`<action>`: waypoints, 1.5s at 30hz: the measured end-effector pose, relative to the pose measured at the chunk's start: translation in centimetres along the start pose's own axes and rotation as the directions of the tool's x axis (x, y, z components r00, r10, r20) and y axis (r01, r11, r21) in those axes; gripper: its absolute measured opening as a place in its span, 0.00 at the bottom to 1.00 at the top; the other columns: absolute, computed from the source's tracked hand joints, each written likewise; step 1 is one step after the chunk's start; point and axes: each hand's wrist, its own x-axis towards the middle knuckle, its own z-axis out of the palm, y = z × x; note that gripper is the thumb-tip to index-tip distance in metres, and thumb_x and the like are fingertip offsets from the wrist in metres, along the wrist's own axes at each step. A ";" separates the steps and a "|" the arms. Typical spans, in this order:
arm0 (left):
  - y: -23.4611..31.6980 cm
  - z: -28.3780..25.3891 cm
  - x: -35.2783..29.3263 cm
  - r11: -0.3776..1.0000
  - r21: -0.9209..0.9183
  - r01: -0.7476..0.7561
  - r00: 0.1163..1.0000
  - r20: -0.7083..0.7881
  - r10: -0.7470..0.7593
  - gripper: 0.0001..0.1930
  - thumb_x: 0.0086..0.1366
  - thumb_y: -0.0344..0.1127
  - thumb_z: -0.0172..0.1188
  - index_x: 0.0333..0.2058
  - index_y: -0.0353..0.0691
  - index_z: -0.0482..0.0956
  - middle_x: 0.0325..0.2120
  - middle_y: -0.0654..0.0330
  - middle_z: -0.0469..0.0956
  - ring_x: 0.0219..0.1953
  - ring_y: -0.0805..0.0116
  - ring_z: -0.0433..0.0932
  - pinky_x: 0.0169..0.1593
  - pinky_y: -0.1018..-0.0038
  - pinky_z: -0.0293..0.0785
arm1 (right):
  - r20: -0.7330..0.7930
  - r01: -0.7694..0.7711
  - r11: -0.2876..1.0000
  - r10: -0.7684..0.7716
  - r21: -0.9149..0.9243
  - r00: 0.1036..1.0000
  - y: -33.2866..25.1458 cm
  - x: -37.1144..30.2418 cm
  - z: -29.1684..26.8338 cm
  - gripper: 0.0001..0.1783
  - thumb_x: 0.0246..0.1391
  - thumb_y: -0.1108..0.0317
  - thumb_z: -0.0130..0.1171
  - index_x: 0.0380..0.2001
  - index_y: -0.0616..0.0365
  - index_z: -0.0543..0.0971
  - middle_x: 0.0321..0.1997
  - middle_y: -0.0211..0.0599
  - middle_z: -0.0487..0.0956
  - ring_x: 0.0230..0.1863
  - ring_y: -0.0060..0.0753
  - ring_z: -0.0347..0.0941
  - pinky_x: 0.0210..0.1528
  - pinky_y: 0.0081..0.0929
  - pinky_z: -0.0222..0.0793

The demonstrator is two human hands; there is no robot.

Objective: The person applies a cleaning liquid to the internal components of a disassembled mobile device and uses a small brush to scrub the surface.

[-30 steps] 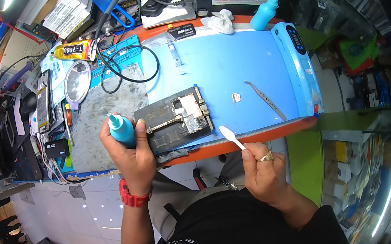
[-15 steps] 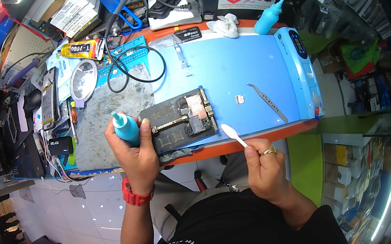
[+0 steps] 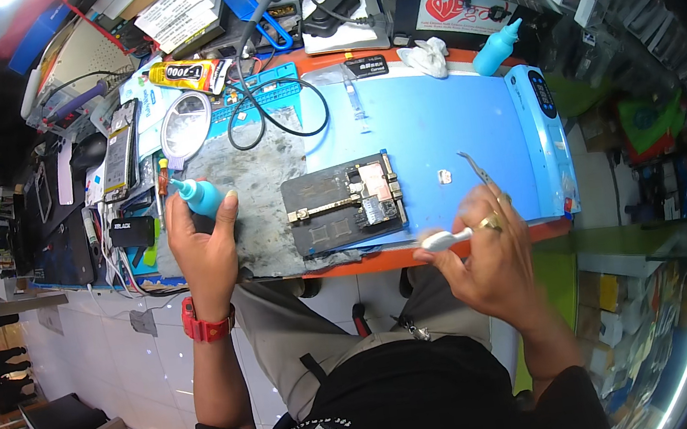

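My left hand (image 3: 204, 248) is wrapped round a teal squeeze bottle (image 3: 203, 198) over the grey mat, its nozzle tilted toward the left. My right hand (image 3: 494, 268), at the front edge of the blue mat, holds a small white brush (image 3: 444, 240) by its handle. Its fingers are also at the lower end of bent-tip tweezers (image 3: 478, 169), and whether they grip them is unclear. Between my hands a dark board holder (image 3: 319, 190) carries a phone circuit board (image 3: 374, 184). A small pale metallic piece (image 3: 444, 176) lies on the blue mat.
A second teal bottle (image 3: 499, 47) stands at the back right near a crumpled white tissue (image 3: 425, 58). A looped black cable (image 3: 324, 121), a syringe (image 3: 356, 107), a yellow glue tube (image 3: 188, 75) and a round lens (image 3: 186, 124) lie behind. A light-blue control unit (image 3: 543, 136) bounds the right.
My left hand has moved left with the bottle, which now tilts more. My right hand has moved right and up to the tweezers, turning the brush to point left. The view has shifted.
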 end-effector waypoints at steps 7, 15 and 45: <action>-0.5 -0.5 -0.3 0.994 -0.072 0.080 0.996 0.030 -0.078 0.22 0.70 0.37 0.74 0.55 0.33 0.78 0.45 0.55 0.81 0.47 0.66 0.79 0.54 0.66 0.76 | 0.273 0.218 0.972 -0.233 0.084 0.933 0.3 7.0 1.3 0.24 0.51 0.67 0.77 0.46 0.68 0.79 0.67 0.55 0.74 0.75 0.61 0.66 0.80 0.57 0.57; 0.0 -0.7 -4.5 0.929 0.345 -0.133 0.956 -0.201 0.212 0.41 0.61 0.39 0.82 0.64 0.29 0.66 0.56 0.47 0.74 0.56 0.53 0.75 0.61 0.57 0.72 | 0.405 0.086 0.986 -0.137 0.141 0.904 1.1 8.6 1.8 0.23 0.49 0.68 0.78 0.44 0.65 0.79 0.59 0.50 0.75 0.67 0.57 0.71 0.78 0.53 0.59; 7.4 2.4 1.1 0.864 0.309 -0.396 0.823 0.537 0.185 0.52 0.49 0.49 0.84 0.65 0.21 0.70 0.56 0.39 0.72 0.59 0.41 0.75 0.63 0.54 0.74 | 0.131 -0.185 0.902 0.145 0.389 0.981 3.7 -1.1 -2.7 0.29 0.41 0.70 0.85 0.39 0.58 0.72 0.61 0.48 0.74 0.65 0.53 0.72 0.64 0.49 0.70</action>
